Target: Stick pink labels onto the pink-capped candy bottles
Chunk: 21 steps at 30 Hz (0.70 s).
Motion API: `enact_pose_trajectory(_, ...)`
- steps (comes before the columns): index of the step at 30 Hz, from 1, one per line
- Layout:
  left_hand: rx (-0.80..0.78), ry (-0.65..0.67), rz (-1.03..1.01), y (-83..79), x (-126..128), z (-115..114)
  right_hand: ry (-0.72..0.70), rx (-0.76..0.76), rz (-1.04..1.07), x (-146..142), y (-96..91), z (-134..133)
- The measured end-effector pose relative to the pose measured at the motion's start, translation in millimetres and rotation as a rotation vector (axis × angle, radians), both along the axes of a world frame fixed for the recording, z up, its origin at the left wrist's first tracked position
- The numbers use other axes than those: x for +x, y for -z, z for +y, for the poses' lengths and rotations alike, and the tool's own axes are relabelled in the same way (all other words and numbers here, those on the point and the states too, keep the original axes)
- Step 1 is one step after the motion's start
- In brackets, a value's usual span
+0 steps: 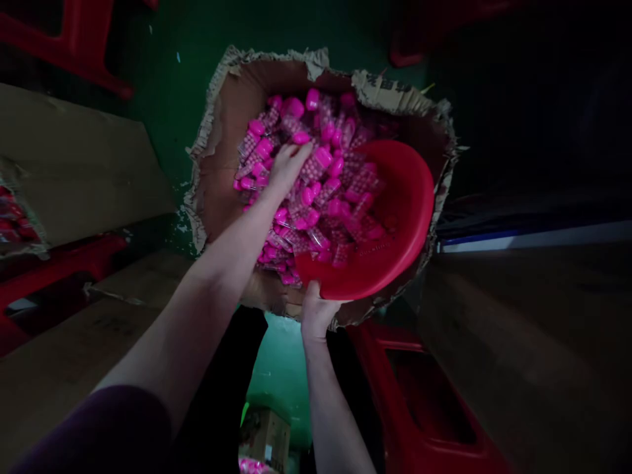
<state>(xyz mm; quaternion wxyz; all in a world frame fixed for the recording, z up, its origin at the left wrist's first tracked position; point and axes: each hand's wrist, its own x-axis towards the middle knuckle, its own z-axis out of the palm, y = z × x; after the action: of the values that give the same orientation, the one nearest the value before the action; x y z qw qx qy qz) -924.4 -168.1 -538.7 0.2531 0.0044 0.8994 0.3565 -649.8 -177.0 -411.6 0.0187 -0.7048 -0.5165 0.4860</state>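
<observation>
A torn cardboard box (222, 131) in front of me holds a heap of small clear tubes with pink caps (320, 178). My left hand (289, 168) reaches into the heap, fingers curled down among the tubes. My right hand (316, 309) grips the near rim of a red plastic bowl (399, 217), which is tilted into the box with several tubes lying in it.
A red plastic stool (424, 395) stands below right, other red stools at upper left (69, 46) and left (54, 270). Flat cardboard sheets (74, 164) lie at left. A small box (264, 434) sits on the green floor between my arms. The right side is dark.
</observation>
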Motion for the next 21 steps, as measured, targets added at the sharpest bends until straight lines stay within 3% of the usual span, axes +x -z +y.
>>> enact_pose_trajectory(6, -0.191, 0.033, -0.023, -38.8, 120.5, 42.9, 0.176, -0.117, 0.161, 20.8, 5.9, 23.5)
enact_pose_trajectory(9, -0.212, 0.09, -0.077, -56.7, 158.1, 62.8, 0.352, -0.341, 0.306, 36.4, 8.3, 41.8)
enact_pose_trajectory(12, -0.198, 0.163, -0.14, -83.9, 184.4, 65.5, 0.479, -0.477, 0.344, 46.3, 8.0, 57.6)
enact_pose_trajectory(15, -0.084, 0.32, -0.067, -130.1, 203.6, 41.4, 0.484, -0.536, 0.339, 51.5, 1.9, 67.8)
enact_pose_trajectory(17, 0.027, 0.389, 0.069, -167.7, 211.8, 8.1, 0.477, -0.602, 0.347, 54.4, -7.3, 71.7)
enact_pose_trajectory(19, 0.041, 0.329, 0.195, -205.0, 216.0, -37.1, 0.467, -0.66, 0.355, 58.3, -21.4, 73.3)
enact_pose_trajectory(21, -0.1, 0.136, 0.235, -241.2, 218.2, -87.8, 0.454, -0.71, 0.351, 63.8, -41.5, 72.5)
